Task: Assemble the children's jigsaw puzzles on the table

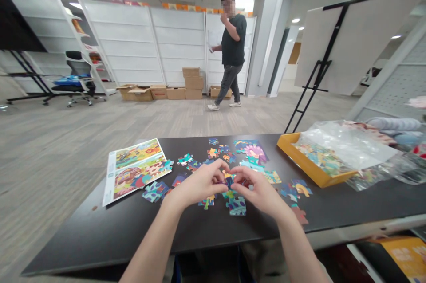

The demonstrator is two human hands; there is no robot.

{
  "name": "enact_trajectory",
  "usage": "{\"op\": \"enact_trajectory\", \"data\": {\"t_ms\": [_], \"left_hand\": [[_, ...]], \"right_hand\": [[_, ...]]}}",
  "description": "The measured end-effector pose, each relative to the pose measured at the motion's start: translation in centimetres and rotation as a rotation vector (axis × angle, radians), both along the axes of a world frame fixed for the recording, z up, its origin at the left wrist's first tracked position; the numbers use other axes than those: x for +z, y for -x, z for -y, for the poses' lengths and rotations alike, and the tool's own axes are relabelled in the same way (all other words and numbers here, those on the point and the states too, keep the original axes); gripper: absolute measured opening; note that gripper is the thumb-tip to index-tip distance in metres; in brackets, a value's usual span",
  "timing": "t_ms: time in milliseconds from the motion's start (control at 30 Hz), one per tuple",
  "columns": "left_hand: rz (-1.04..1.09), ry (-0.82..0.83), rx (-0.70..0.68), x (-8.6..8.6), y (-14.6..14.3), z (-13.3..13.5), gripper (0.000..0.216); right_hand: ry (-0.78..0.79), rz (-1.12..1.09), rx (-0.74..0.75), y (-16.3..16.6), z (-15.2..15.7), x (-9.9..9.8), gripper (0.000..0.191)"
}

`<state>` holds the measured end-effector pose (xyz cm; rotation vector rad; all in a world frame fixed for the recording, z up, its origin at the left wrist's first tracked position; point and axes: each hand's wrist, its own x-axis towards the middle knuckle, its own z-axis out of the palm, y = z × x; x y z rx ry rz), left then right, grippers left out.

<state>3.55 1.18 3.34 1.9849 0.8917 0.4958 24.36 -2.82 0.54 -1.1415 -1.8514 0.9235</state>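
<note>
Both hands meet over a black table (140,225), fingers curled around a dark blue puzzle piece (229,181). My left hand (208,181) pinches it from the left, and my right hand (254,185) from the right; the fingers partly cover it. Just below lies a teal patterned puzzle piece (237,206). Several loose pieces are spread around the hands. Behind them sits a joined section with a pink-purple figure (254,152). To the left, a printed picture sheet (111,178) lies with a few pieces on its right edge.
At the right, a yellow box tray (322,180) holds many puzzle pieces, with a clear plastic bag (353,145) over it. Beyond the table a person (233,48) walks past cardboard boxes (193,83). A black easel stand (316,74) rises behind the table's right side.
</note>
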Motion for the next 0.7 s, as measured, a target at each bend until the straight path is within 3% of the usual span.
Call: {"op": "enact_trajectory", "data": {"t_ms": [167,367,500,700], "left_hand": [[0.066,-0.059,0.064,-1.5,-1.0,-1.1,0.025],[-0.242,-0.297,0.087,-2.0,0.1,-2.0,0.016],[-0.41,-0.387,0.113,-2.1,0.9,-2.2,0.013],[-0.477,-0.409,0.115,-2.5,1.0,-2.4,0.012]], "right_hand": [[-0.079,0.07,-0.115,-3.9,-1.2,0.4,0.022],[-0.19,0.019,-0.574,-13.2,-5.4,-0.1,0.036],[-0.054,0.174,-0.558,-15.1,-7.3,-2.3,0.031],[0.014,0.145,-0.462,-14.9,-7.6,-4.2,0.029]]}}
